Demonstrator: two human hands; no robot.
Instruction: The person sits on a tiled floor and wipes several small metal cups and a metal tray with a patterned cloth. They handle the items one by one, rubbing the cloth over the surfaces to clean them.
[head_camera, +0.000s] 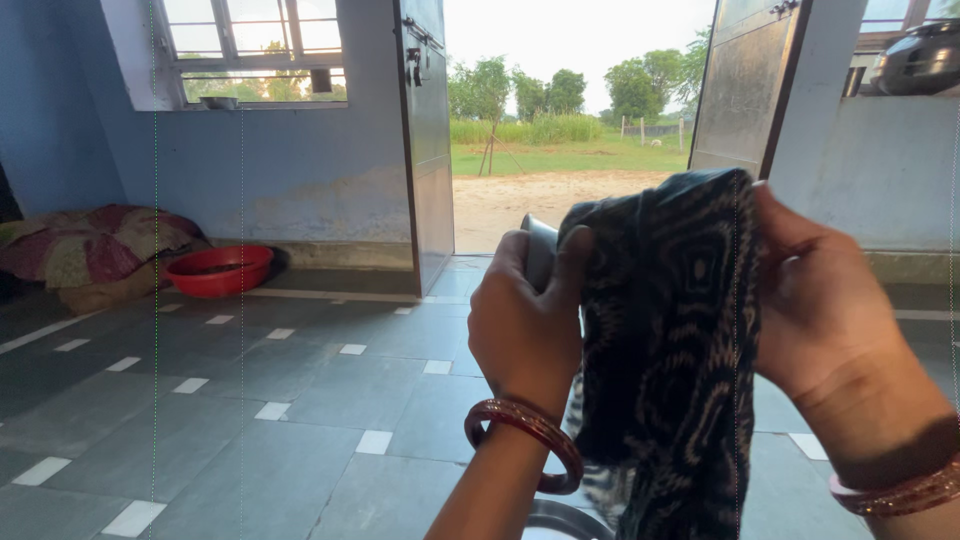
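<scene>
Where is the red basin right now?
In the head view, the red basin sits on the tiled floor at the left, against the blue wall below the window, right beside a bundle of patterned bedding.

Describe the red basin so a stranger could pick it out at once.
Start at the open doorway and follow the blue wall leftward along the floor. The red basin sits there beside a heap of patterned bedding; it alone is round, plain and bright red.
</scene>
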